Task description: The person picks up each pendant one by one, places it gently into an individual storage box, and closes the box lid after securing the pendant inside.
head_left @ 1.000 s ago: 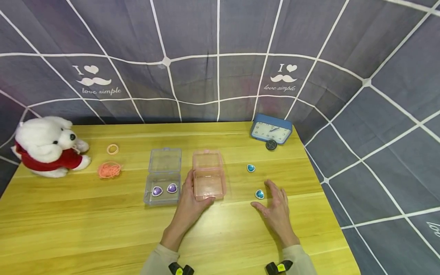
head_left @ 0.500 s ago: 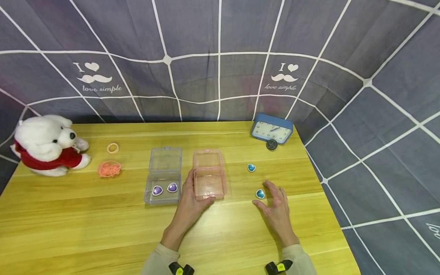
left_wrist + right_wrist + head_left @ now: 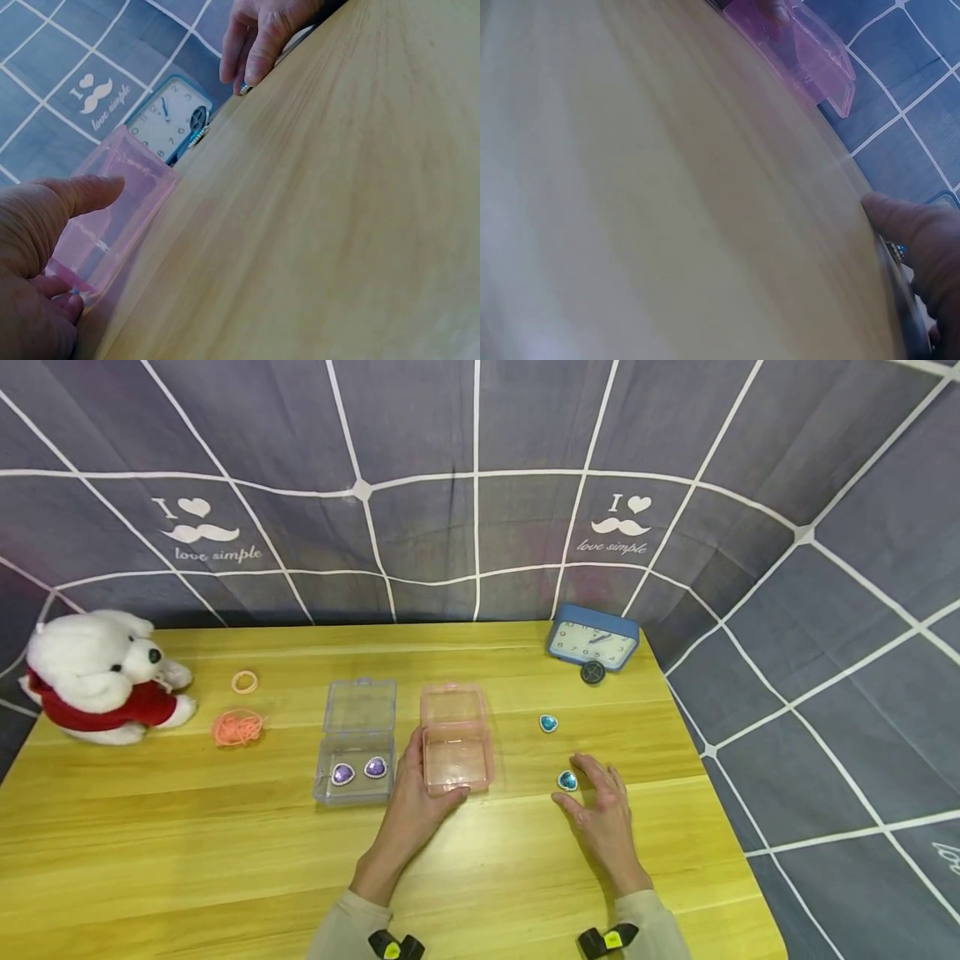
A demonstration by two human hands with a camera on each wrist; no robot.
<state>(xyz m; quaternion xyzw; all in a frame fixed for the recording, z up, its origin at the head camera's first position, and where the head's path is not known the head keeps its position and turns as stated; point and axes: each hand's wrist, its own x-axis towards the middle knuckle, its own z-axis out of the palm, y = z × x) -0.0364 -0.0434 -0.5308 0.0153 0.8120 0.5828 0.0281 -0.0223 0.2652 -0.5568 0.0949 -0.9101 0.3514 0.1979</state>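
Observation:
An open-lidded pink clear plastic box [image 3: 455,760] stands mid-table. My left hand [image 3: 420,802] holds it, fingers along its left side and thumb at the front edge; the left wrist view shows this hand [image 3: 37,240] from behind. To the right lies a blue heart-shaped gem [image 3: 567,781] with a pale beaded rim. My right hand [image 3: 603,814] is beside it, thumb and index finger spread on either side, with a small gap visible. A second blue gem [image 3: 548,723] lies farther back. In the right wrist view, my right thumb [image 3: 911,225] partly hides a gem.
Left of the pink box stands an open bluish clear box [image 3: 352,793] holding two purple gems [image 3: 342,774]. Farther left are an orange string bundle [image 3: 237,727], a pale ring [image 3: 244,682] and a white plush dog [image 3: 97,668]. A blue clock [image 3: 592,639] and black disc [image 3: 592,672] sit back right.
My right thumb and index finger have drawn slightly closer together around the nearer blue gem. My left hand and the pink box have stayed in place.

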